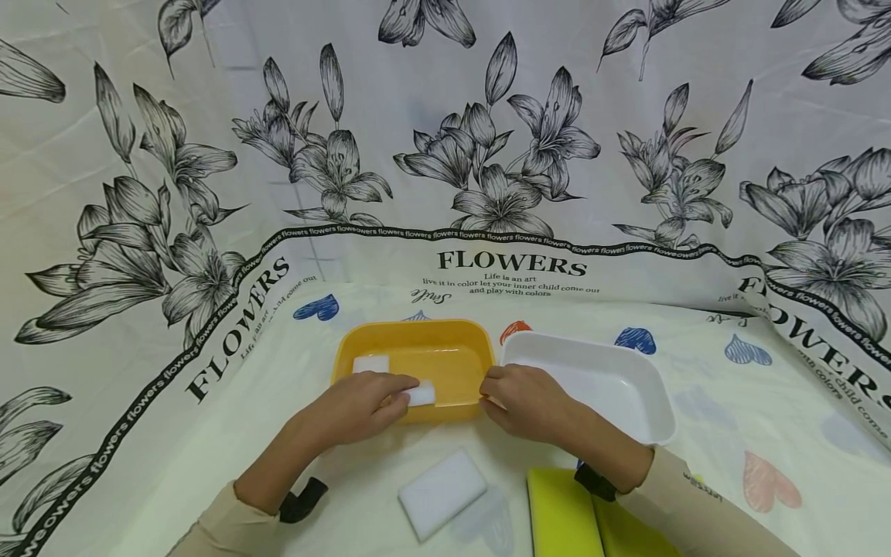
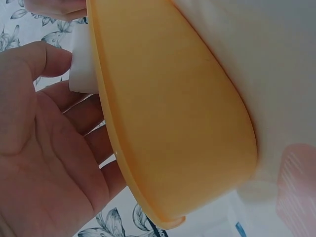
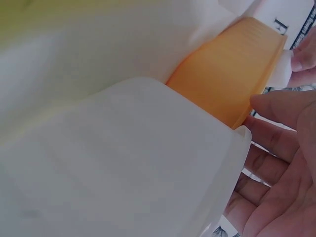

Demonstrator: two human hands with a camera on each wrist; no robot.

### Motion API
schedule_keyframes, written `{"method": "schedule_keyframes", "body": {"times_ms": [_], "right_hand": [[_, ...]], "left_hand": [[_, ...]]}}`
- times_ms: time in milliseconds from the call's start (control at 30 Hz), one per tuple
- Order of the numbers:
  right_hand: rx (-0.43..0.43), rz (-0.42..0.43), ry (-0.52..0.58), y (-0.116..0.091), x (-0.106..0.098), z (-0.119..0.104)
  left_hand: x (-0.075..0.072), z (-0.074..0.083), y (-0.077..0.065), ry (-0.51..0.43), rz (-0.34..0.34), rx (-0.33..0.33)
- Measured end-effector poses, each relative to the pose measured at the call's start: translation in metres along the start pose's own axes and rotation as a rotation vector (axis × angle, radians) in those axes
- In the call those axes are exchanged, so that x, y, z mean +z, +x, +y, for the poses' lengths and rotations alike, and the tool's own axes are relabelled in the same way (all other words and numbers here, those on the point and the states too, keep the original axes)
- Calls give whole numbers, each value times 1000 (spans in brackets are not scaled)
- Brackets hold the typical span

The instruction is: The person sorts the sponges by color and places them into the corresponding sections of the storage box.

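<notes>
Over the near side of a yellow plastic basin (image 1: 452, 338), my left hand (image 1: 351, 408) pinches a white sponge block (image 1: 421, 394) between thumb and fingers. In the left wrist view that white block (image 2: 83, 69) stands up past the basin's rim. Another white sponge block (image 1: 371, 363) lies inside the basin, at the left. My right hand (image 1: 525, 402) grips the right rim of the yellow basin, thumb on the outer wall and fingers over the edge. Beneath its fingers, in the right wrist view, is the corner of a white plastic basin (image 3: 123, 163).
The white basin (image 1: 629, 387) stands right beside the yellow one. A loose white sponge block (image 1: 443, 493) lies on the cloth in front. Yellow-green sponge pieces (image 1: 562, 510) sit under the right forearm. A flower-printed cloth (image 1: 501, 271) rises behind the basins.
</notes>
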State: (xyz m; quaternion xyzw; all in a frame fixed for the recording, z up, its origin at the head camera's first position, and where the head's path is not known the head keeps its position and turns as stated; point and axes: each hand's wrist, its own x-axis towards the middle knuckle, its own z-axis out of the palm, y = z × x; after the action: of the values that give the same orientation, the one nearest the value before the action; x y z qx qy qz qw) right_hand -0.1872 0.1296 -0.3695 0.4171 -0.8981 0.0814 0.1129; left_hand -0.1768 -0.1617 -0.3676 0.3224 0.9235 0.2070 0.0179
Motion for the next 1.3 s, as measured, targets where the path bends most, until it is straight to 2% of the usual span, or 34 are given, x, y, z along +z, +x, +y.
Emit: {"method": "schedule_keyframes", "body": {"times_ms": [367, 533, 767, 1000, 1300], "right_hand": [[8, -11, 6, 0, 2, 1], [12, -12, 5, 0, 2, 2], [11, -12, 15, 0, 1, 1], [8, -9, 11, 0, 1, 1], [15, -15, 11, 0, 2, 1]], "left_hand": [[-4, -5, 7, -51, -96, -46], [-4, -9, 9, -45, -123, -53], [0, -13, 10, -61, -178, -113], [2, -12, 7, -64, -178, -109], [5, -14, 7, -19, -170, -128]]}}
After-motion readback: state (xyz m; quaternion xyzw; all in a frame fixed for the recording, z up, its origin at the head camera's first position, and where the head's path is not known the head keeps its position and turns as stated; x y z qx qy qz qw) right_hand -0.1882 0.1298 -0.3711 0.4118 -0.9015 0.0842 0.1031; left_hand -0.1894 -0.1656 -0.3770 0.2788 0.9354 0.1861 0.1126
